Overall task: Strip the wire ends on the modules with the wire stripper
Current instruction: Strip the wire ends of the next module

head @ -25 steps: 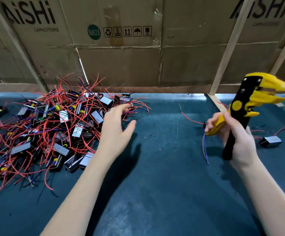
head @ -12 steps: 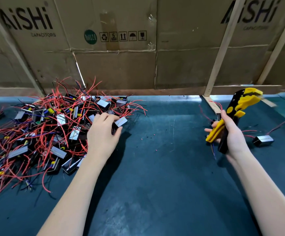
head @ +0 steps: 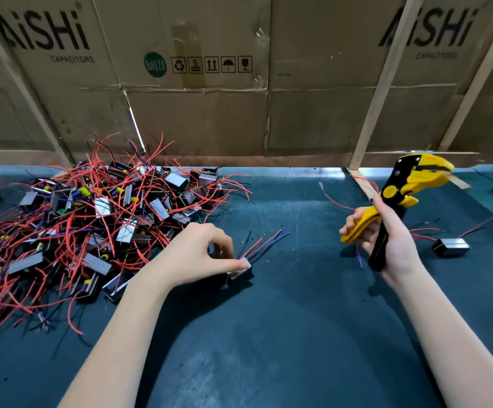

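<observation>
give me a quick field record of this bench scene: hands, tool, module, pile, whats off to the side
left hand: pinches one module at the pile's right edge, on the mat
module wires: red and blue wires point up and right from it
right hand: grips the wire stripper, raised off the mat
stripper head: yellow, points right, no wire visibly in it
pile: modules with red wires, heaped at left
side: one separate module right of the right hand
surface: dark green mat
backdrop: cardboard boxes

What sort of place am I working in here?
Likely a small electronics assembly bench: a heap of wired modules on a dark mat, capacitor cartons as backdrop, and a wire stripper in the right hand.
</observation>
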### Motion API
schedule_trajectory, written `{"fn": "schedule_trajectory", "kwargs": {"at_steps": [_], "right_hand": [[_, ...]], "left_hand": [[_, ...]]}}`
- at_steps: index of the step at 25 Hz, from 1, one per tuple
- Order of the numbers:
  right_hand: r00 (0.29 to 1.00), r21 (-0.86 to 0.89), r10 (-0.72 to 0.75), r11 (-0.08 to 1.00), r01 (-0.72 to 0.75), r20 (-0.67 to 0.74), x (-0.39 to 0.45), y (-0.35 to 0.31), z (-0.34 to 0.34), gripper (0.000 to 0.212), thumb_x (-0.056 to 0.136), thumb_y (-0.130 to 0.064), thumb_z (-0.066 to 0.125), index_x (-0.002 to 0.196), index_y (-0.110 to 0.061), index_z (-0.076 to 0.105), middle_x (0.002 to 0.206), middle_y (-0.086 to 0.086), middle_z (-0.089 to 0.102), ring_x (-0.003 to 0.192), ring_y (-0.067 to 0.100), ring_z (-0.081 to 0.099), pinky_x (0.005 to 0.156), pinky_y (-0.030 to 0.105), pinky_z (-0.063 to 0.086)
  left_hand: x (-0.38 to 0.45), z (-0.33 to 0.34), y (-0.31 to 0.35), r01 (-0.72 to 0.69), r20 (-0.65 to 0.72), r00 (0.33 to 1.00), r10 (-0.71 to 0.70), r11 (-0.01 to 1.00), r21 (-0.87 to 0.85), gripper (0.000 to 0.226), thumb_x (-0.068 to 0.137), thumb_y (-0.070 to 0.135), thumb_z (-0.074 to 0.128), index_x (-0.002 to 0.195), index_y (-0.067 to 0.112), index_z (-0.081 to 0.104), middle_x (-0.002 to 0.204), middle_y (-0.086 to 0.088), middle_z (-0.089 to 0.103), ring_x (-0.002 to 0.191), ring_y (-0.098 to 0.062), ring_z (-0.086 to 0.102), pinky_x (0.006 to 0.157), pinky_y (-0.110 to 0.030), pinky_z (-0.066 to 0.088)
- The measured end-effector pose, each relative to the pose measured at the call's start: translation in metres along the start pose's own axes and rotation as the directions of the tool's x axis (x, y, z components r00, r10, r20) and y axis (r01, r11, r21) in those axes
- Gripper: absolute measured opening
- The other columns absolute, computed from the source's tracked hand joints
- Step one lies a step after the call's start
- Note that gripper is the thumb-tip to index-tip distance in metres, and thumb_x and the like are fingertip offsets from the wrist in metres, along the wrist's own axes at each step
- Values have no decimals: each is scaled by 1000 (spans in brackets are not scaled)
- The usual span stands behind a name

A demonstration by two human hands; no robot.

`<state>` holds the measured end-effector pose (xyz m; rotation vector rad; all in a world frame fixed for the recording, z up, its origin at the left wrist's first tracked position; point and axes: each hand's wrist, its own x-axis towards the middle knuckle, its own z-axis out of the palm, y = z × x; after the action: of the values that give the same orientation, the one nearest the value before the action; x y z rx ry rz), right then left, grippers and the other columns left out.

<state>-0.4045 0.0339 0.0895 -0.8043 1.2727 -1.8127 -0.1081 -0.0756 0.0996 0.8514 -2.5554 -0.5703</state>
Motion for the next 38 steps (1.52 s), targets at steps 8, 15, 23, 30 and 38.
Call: {"fn": "schedule_trajectory", "kwargs": {"at_steps": [8, 15, 23, 30, 38], "right_hand": [[993, -161, -83, 982, 95, 83, -11, 10, 14, 42, 73, -48, 65, 77, -7, 58, 71, 8, 57, 68, 26, 58, 67, 32, 51], [977, -342, -196, 915, 214, 87, -14, 17, 19, 50, 73, -48, 71, 78, 0, 57, 69, 3, 56, 68, 19, 55, 73, 33, 43], [812, -959, -576, 165, 229, 95, -14, 23, 13, 42, 77, -50, 73, 74, -15, 50, 68, -2, 55, 70, 24, 53, 68, 38, 36], [743, -966, -619, -187, 177, 256, -15, 34, 20, 51, 62, -44, 80, 85, -4, 58, 75, 10, 54, 73, 34, 50, 70, 42, 33], [746, -959, -604, -210, 188, 279, -17, 37, 23, 49, 61, -44, 78, 84, -6, 57, 74, 9, 54, 72, 33, 50, 71, 41, 33]], "left_hand": [[0, 8, 11, 96, 224, 974, -39, 963, -251, 31, 72, 36, 86, 77, 18, 61, 64, 8, 61, 60, -4, 52, 59, -17, 41], [12, 35, 25, 80, -121, 987, -110, 970, -231, 13, 84, 25, 76, 92, 16, 73, 78, 2, 70, 70, -11, 60, 71, -26, 46], [11, 32, 27, 46, 0, 998, -69, 664, -747, 27, 97, 8, 54, 99, 19, 78, 82, -14, 61, 77, -12, 50, 77, -15, 41], [13, 43, 34, 81, 46, 997, -68, 732, -677, 24, 102, 8, 47, 106, 6, 71, 67, 0, 62, 66, -10, 56, 69, -18, 44], [15, 43, 36, 134, 22, 985, -172, 674, -726, 10, 99, 9, 54, 93, 1, 52, 81, -13, 76, 72, -20, 70, 65, -24, 50]]}}
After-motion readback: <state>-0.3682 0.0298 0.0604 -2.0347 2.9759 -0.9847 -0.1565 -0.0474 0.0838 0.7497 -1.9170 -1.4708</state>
